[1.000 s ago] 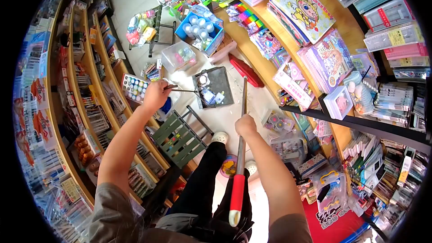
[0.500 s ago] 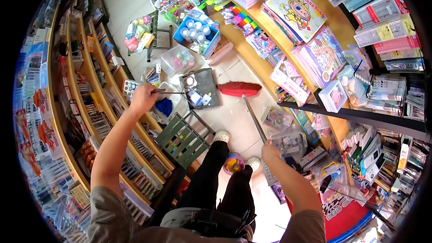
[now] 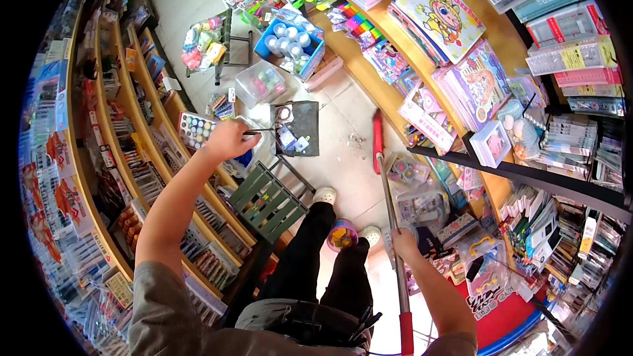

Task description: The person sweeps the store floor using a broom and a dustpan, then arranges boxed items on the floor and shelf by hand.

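My left hand [image 3: 232, 140] is closed around the dark handle of a dustpan [image 3: 304, 118], which lies on the tiled floor with paper scraps and white bits on it. My right hand [image 3: 404, 245] grips the metal pole of a broom [image 3: 378, 145]. The broom's red head stands edge-on by the foot of the right shelf, to the right of the dustpan. Between the two sits a small pile of grey debris [image 3: 355, 143] on the tiles.
A green folding stool [image 3: 267, 203] stands left of my feet. Near the dustpan are a clear plastic box [image 3: 260, 84] and a blue bin [image 3: 289, 43] of white-capped bottles. A small tub [image 3: 342, 235] sits between my feet. Stocked shelves [image 3: 142, 181] line both sides.
The broom head has swung right, away from the dustpan, and turned edge-on, uncovering the debris pile. My left hand and the dustpan have shifted slightly right.
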`<move>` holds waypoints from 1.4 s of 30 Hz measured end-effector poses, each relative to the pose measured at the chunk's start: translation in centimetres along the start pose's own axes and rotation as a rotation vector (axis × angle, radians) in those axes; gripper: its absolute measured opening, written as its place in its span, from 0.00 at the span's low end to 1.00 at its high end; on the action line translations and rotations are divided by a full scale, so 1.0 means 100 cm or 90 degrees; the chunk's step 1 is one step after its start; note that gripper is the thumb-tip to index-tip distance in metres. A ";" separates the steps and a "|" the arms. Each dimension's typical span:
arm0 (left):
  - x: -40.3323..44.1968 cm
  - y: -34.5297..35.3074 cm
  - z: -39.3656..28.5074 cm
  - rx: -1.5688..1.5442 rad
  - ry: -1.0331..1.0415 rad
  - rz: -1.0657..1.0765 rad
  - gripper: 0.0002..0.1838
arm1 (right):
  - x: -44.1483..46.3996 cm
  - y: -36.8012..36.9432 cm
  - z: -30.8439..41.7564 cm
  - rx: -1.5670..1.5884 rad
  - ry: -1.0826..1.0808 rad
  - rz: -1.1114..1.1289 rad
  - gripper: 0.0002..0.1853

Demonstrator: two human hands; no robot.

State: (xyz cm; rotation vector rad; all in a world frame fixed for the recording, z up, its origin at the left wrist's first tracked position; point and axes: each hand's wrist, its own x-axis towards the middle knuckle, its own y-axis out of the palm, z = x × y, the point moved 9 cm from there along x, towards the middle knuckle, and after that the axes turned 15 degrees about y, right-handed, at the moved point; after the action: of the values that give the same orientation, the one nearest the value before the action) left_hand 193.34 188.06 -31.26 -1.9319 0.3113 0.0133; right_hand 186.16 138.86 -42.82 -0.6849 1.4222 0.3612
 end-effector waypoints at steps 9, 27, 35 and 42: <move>0.022 0.021 -0.020 0.024 0.102 0.026 0.22 | -0.005 0.059 0.054 0.137 0.123 0.099 0.09; 0.007 0.033 -0.009 -0.006 -0.023 0.105 0.25 | -0.082 0.098 0.110 0.019 -0.024 0.140 0.12; 0.003 0.036 -0.001 -0.030 -0.059 0.107 0.26 | -0.017 0.064 0.122 -0.053 -0.082 0.002 0.13; 0.006 0.036 0.006 -0.008 -0.097 0.082 0.25 | -0.040 0.133 0.123 -0.149 -0.046 0.021 0.13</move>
State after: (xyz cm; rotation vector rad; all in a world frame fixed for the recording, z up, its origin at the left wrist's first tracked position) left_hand 193.18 187.27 -34.87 -1.9081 0.3345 0.2465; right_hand 187.05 157.39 -41.71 -0.8297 1.3354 0.5793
